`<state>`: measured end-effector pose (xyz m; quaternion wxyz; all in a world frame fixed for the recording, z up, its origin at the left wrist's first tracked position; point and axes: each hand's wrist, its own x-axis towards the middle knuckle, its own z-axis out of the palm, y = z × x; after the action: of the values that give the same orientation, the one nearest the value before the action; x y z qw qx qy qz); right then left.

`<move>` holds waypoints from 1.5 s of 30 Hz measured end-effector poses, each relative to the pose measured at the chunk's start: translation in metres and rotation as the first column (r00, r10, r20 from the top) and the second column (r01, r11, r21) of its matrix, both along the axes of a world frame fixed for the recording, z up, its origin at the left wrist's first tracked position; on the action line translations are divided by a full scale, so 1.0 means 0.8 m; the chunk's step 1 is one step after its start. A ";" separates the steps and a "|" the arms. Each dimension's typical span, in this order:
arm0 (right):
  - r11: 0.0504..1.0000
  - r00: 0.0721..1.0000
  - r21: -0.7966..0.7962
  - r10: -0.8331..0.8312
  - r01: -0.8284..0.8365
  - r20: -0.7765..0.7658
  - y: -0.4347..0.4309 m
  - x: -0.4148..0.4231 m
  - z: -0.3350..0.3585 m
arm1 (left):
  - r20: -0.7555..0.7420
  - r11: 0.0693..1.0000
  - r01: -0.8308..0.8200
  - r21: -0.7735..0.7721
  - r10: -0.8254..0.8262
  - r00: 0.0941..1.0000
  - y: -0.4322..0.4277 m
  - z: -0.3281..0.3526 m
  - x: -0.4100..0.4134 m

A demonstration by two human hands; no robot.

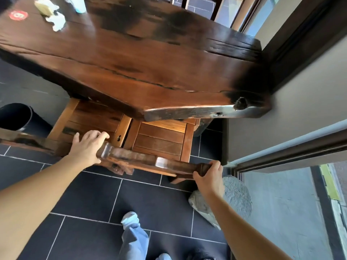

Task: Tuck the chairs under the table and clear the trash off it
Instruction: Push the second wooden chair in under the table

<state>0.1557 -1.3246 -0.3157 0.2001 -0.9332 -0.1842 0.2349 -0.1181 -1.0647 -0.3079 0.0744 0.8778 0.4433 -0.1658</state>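
Fingers of the right hand (208, 175) curl round one end of the chair (159, 139) back's top rail. The left hand (88, 145) lies spread, pressing the other end. The seat sits half under the table (150, 62). Best push both ends evenly, straight in. Crumpled tissues (54, 19) lie on the table's far side.

The left forearm (37, 194) and the right forearm (244, 222) are showing bare all the way to the left hand (88, 147) and the right hand (208, 177). Lower down, the person is wearing loose, faded blue-grey denim trousers (133, 239), creasing at the hem, with a pale, whitish-blue rounded shoe toe (130, 217) peeking out beneath the cuff.
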 end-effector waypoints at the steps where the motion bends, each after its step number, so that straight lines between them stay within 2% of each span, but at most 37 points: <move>1: 1.000 1.000 -0.007 -0.008 0.008 0.002 0.002 -0.003 0.000 | 0.006 1.000 0.004 -0.014 -0.004 1.000 0.001 0.000 -0.003; 10: 0.996 0.999 -0.080 -0.045 0.045 0.002 0.006 -0.009 0.005 | 0.067 0.994 0.022 -0.104 -0.015 0.998 0.000 0.011 -0.007; 18: 0.990 1.000 -0.143 -0.020 0.017 -0.016 0.010 -0.006 0.010 | 0.068 0.999 0.019 -0.049 -0.015 0.998 -0.008 0.006 -0.005; 20: 0.968 0.998 -0.246 0.059 -0.055 0.010 0.010 -0.003 0.017 | 0.059 0.999 0.026 -0.030 -0.025 0.998 -0.009 0.006 -0.001; 21: 0.936 0.984 -0.324 0.167 -0.137 0.067 0.009 0.000 0.019 | 0.048 0.999 0.038 -0.016 -0.037 0.998 -0.008 0.005 0.000; 23: 0.819 0.876 -0.478 0.447 -0.319 0.182 0.007 0.008 0.018 | 0.039 0.998 0.063 0.013 -0.064 0.997 -0.005 0.003 0.001; 24: 0.778 0.836 -0.509 0.517 -0.368 0.186 0.009 0.012 0.019 | 0.042 0.998 0.065 0.012 -0.065 0.997 -0.004 0.001 0.000; 28: 0.706 0.844 -0.550 0.536 -0.446 0.003 0.032 0.025 0.039 | 0.035 0.998 0.064 -0.015 -0.063 0.997 -0.001 0.003 0.003; 30: 0.678 0.823 -0.541 0.566 -0.498 -0.050 0.035 0.031 0.043 | 0.033 0.999 0.043 -0.005 -0.043 0.999 -0.004 0.005 0.005; 35: 0.741 0.823 -0.379 0.556 -0.554 -0.115 0.023 0.038 0.041 | 0.066 0.995 -0.098 -0.025 0.099 0.993 -0.015 0.008 0.008; 45: 0.701 0.795 -0.415 0.598 -0.580 -0.099 0.009 0.026 0.051 | 0.021 0.997 -0.076 -0.030 0.077 0.997 -0.030 0.016 -0.003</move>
<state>0.1763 -1.3170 -0.2747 -0.0974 -0.8502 -0.4210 0.3006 -0.1208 -1.0886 -0.2949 0.0983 0.8607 0.4733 -0.1596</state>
